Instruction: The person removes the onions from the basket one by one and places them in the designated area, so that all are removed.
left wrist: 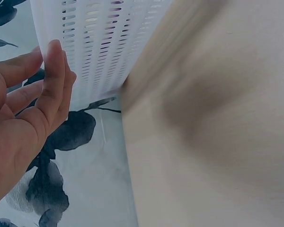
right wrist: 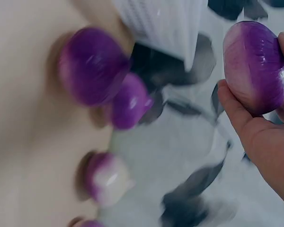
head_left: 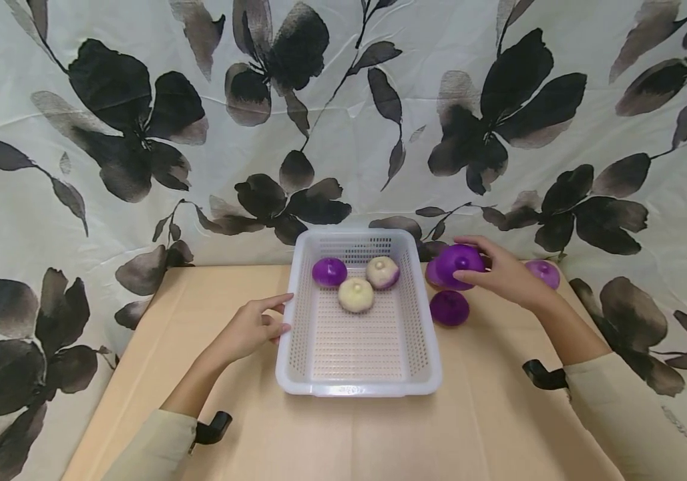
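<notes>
My right hand (head_left: 508,274) grips a purple onion (head_left: 461,266) just beyond the basket's right rim, thumb and fingers around its sides. In the right wrist view this onion (right wrist: 255,66) is glossy, with a paler side. My left hand (head_left: 252,329) holds the left rim of a white plastic basket (head_left: 358,389); in the left wrist view its fingers (left wrist: 56,71) lie against the rim and slotted wall. Inside the basket, toward the back, sit a purple onion (head_left: 329,272), a whitish onion (head_left: 356,295) and a white-and-purple onion (head_left: 382,272).
Right of the basket, a dark purple onion (head_left: 450,308) lies on the table (head_left: 355,434), with another purple onion (head_left: 432,272) partly behind the held one. A purple onion (head_left: 543,272) sits beyond my right wrist. A white-and-purple onion (right wrist: 109,178) shows in the right wrist view. Floral cloth (head_left: 343,133) hangs behind.
</notes>
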`<state>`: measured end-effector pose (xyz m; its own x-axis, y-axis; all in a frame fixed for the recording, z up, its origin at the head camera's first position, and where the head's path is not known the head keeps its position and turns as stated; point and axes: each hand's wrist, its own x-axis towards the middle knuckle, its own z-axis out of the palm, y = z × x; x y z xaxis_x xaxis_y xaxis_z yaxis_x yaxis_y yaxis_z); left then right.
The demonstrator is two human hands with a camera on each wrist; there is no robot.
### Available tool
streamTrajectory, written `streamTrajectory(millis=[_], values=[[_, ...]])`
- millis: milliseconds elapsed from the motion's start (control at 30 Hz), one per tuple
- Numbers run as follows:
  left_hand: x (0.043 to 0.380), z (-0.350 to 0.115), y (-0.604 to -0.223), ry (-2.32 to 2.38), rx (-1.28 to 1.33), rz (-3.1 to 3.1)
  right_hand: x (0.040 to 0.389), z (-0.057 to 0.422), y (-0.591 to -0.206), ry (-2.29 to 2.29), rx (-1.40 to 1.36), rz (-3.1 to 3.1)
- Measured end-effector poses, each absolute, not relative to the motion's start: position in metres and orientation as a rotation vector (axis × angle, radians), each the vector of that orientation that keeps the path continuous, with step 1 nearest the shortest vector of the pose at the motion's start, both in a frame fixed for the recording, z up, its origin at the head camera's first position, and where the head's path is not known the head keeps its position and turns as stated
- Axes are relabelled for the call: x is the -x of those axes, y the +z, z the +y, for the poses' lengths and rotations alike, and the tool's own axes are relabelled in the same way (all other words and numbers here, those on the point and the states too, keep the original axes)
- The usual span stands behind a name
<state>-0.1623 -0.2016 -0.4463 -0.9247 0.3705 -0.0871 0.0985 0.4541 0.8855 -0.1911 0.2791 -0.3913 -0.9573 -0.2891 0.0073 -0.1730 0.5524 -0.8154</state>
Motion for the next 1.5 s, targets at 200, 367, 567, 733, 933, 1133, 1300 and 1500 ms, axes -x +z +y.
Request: streamTrajectory(millis=[200, 367, 567, 733, 933, 1133, 1300, 1500], values=[[0.162, -0.201, -0.446, 1.441, -0.414, 2.437, 0.177, 0.317, -0.416, -1.299, 0.258, 2.74], [0.163, -0.202, -0.447, 1.427, -0.4, 2.444, 0.172, 0.343, -0.435, -1.196, 0.184, 2.779], [0.162, -0.205, -0.448, 1.429, -0.409, 2.446, 0.173, 0.368, -0.461, -1.161, 0.143, 2.746], [0.161, -0.207, -0.447, 1.427, -0.423, 2.448, 0.177, 0.379, -0.479, -1.19, 0.05, 2.704], [0.163, -0.206, -0.448, 1.45, -0.452, 2.425, 0.177, 0.379, -0.49, -1.128, -0.042, 2.703], [0.162, -0.207, -0.45, 1.447, -0.427, 2.421, 0.176, 0.378, -0.497, -1.12, -0.065, 2.693], [0.161, -0.206, -0.45, 1.461, -0.423, 2.407, 0.177, 0.381, -0.5, -1.104, -0.064, 2.69], [0.161, -0.205, -0.448, 1.477, -0.422, 2.404, 0.178, 0.382, -0.501, -1.115, -0.028, 2.692]])
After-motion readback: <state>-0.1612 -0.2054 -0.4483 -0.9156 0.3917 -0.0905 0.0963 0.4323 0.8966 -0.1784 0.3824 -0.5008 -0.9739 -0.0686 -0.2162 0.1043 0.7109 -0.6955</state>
